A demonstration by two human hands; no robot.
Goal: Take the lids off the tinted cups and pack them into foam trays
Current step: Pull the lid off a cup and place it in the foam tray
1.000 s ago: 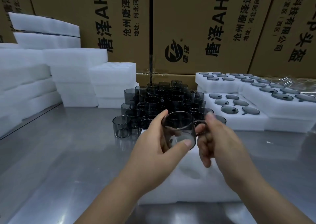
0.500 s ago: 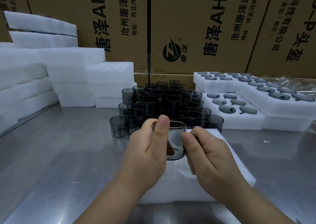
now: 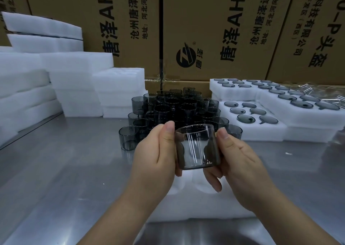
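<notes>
Our left hand [image 3: 156, 151] and right hand [image 3: 240, 162] both grip one gray cup [image 3: 197, 149], thumbs up by its rim, over a white foam tray [image 3: 196, 205]. Behind it stands a heap of cups [image 3: 179, 106]. Lids [image 3: 243, 118] sit in other trays [image 3: 265, 130] on the right. The brown boxes [image 3: 214, 17] say "唐泽 AH4".

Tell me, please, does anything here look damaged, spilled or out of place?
Nothing looks broken or spilled. The tinted cup held between the left hand and right hand seems intact. Only a small white scrap lies loose on the steel table, right of the hands.
</notes>
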